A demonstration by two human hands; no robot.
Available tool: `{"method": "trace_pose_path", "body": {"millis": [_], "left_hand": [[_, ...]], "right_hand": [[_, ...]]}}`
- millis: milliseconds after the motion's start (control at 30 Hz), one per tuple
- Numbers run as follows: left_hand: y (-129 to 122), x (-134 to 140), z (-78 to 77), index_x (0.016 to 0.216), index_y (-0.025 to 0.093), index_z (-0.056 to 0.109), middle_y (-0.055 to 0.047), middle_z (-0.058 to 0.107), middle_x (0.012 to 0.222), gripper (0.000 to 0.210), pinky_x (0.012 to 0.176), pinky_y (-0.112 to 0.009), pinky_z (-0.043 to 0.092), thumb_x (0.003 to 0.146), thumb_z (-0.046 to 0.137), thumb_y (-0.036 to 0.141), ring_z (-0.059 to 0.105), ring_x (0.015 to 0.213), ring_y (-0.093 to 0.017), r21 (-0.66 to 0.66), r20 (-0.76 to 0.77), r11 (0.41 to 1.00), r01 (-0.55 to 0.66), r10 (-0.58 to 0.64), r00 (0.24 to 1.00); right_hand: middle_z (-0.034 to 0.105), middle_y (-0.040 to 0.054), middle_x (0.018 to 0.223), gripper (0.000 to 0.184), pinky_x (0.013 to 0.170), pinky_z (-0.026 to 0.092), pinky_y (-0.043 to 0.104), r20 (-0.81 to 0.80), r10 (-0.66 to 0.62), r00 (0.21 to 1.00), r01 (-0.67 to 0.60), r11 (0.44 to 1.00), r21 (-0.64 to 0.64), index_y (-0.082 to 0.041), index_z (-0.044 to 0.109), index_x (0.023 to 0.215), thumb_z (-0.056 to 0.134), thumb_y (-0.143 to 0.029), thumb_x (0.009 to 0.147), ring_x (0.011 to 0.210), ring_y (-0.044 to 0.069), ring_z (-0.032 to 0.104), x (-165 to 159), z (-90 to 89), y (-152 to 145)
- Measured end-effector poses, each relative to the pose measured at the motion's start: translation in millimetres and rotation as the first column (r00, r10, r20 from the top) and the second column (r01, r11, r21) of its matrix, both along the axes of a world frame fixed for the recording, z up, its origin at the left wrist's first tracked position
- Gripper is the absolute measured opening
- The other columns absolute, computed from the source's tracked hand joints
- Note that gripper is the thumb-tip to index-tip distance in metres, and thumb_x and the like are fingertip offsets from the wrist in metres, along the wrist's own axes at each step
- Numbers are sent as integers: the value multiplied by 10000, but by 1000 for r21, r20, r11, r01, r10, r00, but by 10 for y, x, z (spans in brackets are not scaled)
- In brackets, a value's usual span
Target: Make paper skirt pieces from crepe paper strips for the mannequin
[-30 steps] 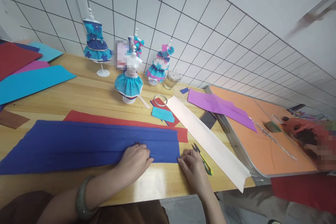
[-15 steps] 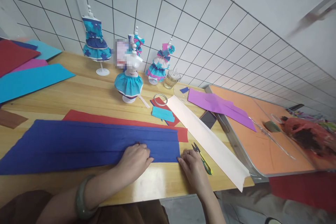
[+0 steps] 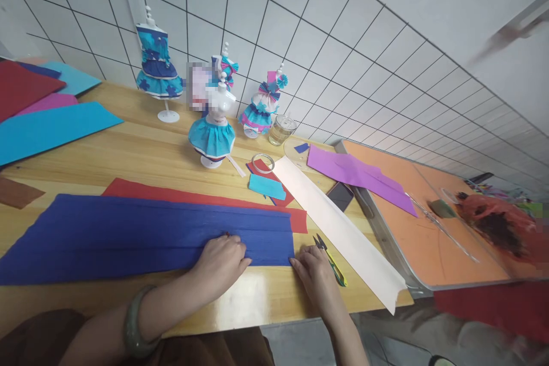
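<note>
From my end I see the blue sheet (image 3: 141, 234) flat near the front of the table (image 3: 249, 306), partly over the red sheet (image 3: 299, 222). The left hand (image 3: 223, 260) rests on it, fingers curled; the right hand (image 3: 315, 271) has bent fingers touching its near right corner. I cannot tell whether either pinches the sheet. To hold it well, I'd press lightly, keeping the near edge straight and the creases from bunching.

I count two hands, one blue sheet, one snips (image 3: 338, 272) beside the right hand, one white strip (image 3: 338, 234), one purple sheet (image 3: 360, 177), one cup (image 3: 281, 132) and four dressed forms (image 3: 212, 137).
</note>
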State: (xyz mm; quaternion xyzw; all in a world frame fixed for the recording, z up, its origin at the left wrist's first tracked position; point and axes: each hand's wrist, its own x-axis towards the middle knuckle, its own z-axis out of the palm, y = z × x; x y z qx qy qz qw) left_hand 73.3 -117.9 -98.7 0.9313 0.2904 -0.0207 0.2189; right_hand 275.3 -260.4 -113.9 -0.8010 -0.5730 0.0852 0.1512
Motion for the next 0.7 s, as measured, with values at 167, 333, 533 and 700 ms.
{"method": "trace_pose_path", "body": {"millis": [167, 333, 533, 700], "left_hand": [[4, -2, -26, 695, 170, 641, -68, 652, 793, 232, 700, -343, 443, 822, 485, 286, 619, 781, -238, 6, 7, 1000, 7, -7, 1000], [4, -7, -15, 708, 169, 644, -69, 655, 804, 229, 694, -335, 447, 828, 481, 276, 619, 781, -234, 17, -6, 1000, 22, -22, 1000], [9, -11, -28, 745, 168, 651, -72, 655, 824, 230, 687, -328, 447, 835, 473, 282, 615, 793, -233, 21, -3, 999, 37, -37, 999], [17, -10, -4, 765, 158, 655, -78, 655, 838, 225, 719, -307, 440, 837, 478, 278, 615, 807, -217, -6, -9, 999, 43, -43, 999]], "right_hand": [[548, 42, 741, 312, 695, 434, 352, -43, -25, 999, 26, 1000, 14, -213, 519, 619, 462, -393, 867, 737, 198, 535, 4, -14, -17], [554, 46, 729, 324, 649, 453, 336, -44, -82, 996, 85, 995, 48, -211, 521, 607, 465, -408, 858, 716, 195, 544, 27, -52, -74], [591, 105, 916, 185, 766, 476, 401, 82, -129, 988, 106, 965, 241, -180, 585, 877, 480, -330, 855, 885, 231, 569, -99, -82, -149], [591, 94, 1143, 367, 906, 434, 458, 198, 133, 971, -198, 913, 357, -229, 467, 1211, 373, -135, 869, 1102, 234, 529, -697, -59, -130]]}}
